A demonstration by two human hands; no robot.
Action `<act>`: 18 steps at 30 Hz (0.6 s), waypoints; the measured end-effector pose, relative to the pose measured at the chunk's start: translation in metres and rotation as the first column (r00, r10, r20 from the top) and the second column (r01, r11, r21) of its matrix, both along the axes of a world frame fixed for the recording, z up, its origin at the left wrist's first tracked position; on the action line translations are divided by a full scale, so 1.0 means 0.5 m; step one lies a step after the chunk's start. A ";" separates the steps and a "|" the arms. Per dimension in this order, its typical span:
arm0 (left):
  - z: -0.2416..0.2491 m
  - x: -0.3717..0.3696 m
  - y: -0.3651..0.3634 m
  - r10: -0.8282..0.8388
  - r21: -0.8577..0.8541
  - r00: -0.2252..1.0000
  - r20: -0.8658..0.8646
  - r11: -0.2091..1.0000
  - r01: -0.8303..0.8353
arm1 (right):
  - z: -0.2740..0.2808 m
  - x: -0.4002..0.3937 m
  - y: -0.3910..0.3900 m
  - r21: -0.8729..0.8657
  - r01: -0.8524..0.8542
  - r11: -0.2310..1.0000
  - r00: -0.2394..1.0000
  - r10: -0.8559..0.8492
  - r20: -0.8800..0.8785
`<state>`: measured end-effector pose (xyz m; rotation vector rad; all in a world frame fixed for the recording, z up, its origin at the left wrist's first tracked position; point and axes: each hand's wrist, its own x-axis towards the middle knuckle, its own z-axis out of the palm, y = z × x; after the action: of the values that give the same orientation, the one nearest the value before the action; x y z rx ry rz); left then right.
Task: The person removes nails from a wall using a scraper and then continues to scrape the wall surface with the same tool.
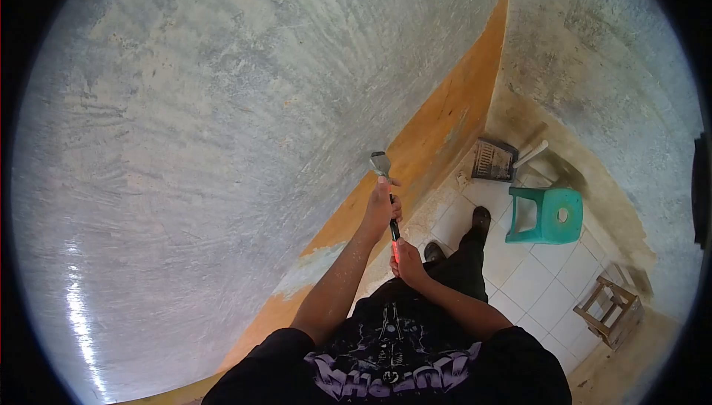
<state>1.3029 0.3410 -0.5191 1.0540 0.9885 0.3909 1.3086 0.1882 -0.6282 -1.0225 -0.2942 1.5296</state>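
Steadily enough, as far as I can judge, I have the scraper in both hands, in front of the black shirt; its head points away from me, towards the grey wall, and I cannot tell whether the blade touches it. The left hand sits high on the tool, just behind the blade, its fingers closed round the neck, probably to guide the edge; the right hand is closed round the red end nearer my body, which likely gives it the push and keeps the tool from twisting.

An orange band runs along the lower wall, beside the blade; the feet are apart on the tiled floor, presumably for balance. A black tray lies near the corner, with a pale handle beside it; the green stool is to the right of the feet, near the other wall, and a wooden stool is farther along that side; both seem set aside to leave footing by the grey wall.
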 end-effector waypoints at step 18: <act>-0.003 0.040 0.004 0.062 0.026 0.994 -0.093 0.998 -0.060 | 0.052 0.040 0.000 -0.070 -0.051 0.996 0.998 0.049 -0.032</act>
<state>1.3231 0.3430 -0.5205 1.0728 1.1042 0.4068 1.3286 0.1881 -0.6023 -1.0533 -0.2471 1.6095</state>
